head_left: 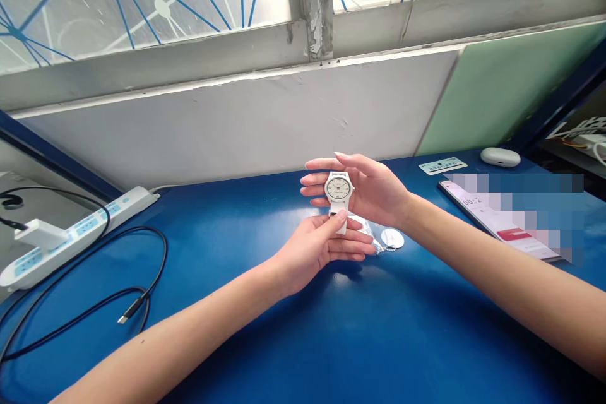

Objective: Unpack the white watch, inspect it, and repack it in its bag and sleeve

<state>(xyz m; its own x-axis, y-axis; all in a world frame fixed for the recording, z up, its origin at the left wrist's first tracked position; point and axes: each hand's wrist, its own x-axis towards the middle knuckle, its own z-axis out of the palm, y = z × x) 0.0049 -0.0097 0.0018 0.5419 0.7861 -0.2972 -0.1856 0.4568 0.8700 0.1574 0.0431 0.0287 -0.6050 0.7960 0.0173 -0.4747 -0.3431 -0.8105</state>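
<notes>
Evidently, your left hand (324, 237) pinched the round-dialled white wristwatch (338, 188) by its strap above the glossy blue desk (379, 334), while your right hand (372, 186), loosely spread, curved behind it, presumably to steady it facing you.

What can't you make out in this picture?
In the head view:
Watch: smallest dial print too small to read; strap partly covered by the left hand.
Phone: right-hand part pixelated over.
Black cable: run cut off by the left edge.
</notes>
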